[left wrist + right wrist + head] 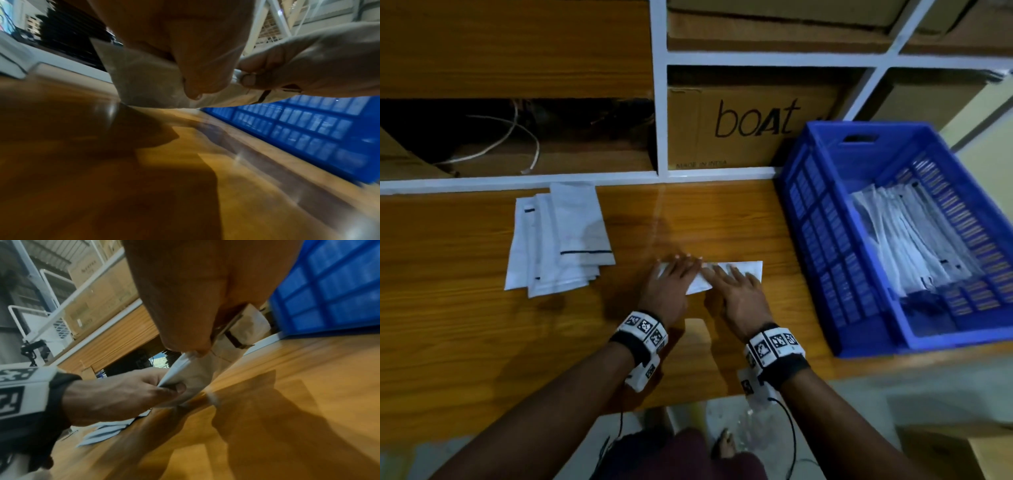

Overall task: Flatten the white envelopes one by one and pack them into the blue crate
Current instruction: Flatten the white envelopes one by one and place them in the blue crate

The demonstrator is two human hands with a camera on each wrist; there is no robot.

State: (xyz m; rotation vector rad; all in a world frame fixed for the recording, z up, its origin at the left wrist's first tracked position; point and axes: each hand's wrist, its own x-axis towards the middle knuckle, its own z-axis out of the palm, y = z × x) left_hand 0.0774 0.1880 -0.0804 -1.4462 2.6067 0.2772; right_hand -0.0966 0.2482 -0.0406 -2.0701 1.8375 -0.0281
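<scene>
Cardboard "boAt" box point(750, 126) behind both hands point(674, 281) pinching white envelope point(743, 269).

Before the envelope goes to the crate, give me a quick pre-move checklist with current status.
1. Both hands on the envelope: ok. Left hand and right hand are on the envelope on the table.
2. Grip for lifting: ok. In the wrist views the left thumb and right thumb pinch it from below.
3. Envelope fully flat: cannot tell; the hands cover most of it.
4. Crate within reach: ok. The blue crate sits just right of the hands.
5. Room in crate: ok. The packed envelopes lie well below the rim.
6. More to do: ok. A stack waits to the left.
</scene>
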